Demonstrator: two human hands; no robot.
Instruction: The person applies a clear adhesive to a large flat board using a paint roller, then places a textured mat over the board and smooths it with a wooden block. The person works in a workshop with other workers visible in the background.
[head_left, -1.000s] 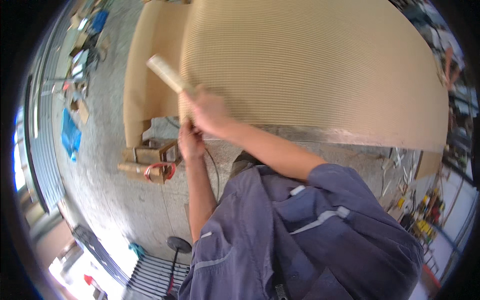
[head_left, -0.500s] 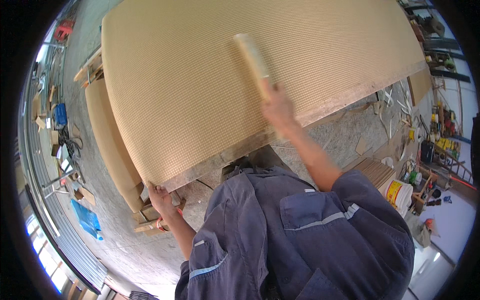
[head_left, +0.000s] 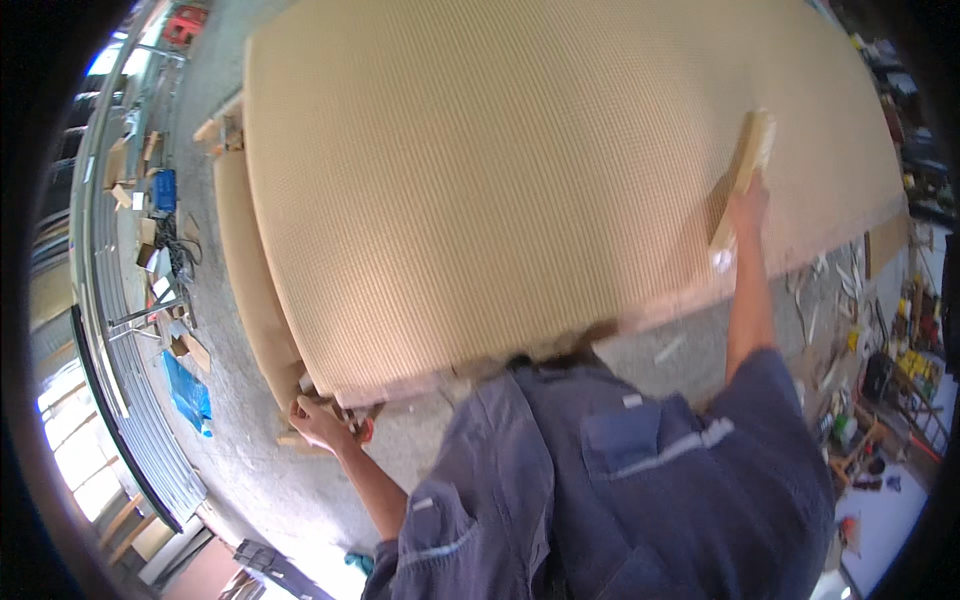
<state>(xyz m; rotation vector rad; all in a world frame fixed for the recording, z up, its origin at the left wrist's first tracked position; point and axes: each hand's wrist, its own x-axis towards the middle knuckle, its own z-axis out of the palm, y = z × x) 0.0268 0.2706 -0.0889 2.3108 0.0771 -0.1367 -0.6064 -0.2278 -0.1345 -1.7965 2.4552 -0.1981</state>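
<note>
A large tan sheet with a woven, dimpled texture (head_left: 480, 200) spreads before me on a raised support. My right hand (head_left: 748, 205) is closed round the handle of a wooden brush (head_left: 760, 140) with a pale head. The brush lies over the right part of the sheet, its head pointing away from me; a round whitish handle end shows below the hand. Beside the near left corner of the sheet is my left hand (head_left: 322, 425), its fingers loosely bent and apart, with nothing visible in them. Motion blurs the view somewhat.
A tan roll (head_left: 250, 270) runs along the sheet's left side. On the concrete floor at left lie a blue plastic sheet (head_left: 188, 390), a blue box (head_left: 163, 190) and cardboard scraps. Tools and containers (head_left: 905, 370) crowd the right side.
My right hand has swept the brush from the middle of the sheet to its right part. My left hand has come off the sheet's near left corner. The view has shifted.
</note>
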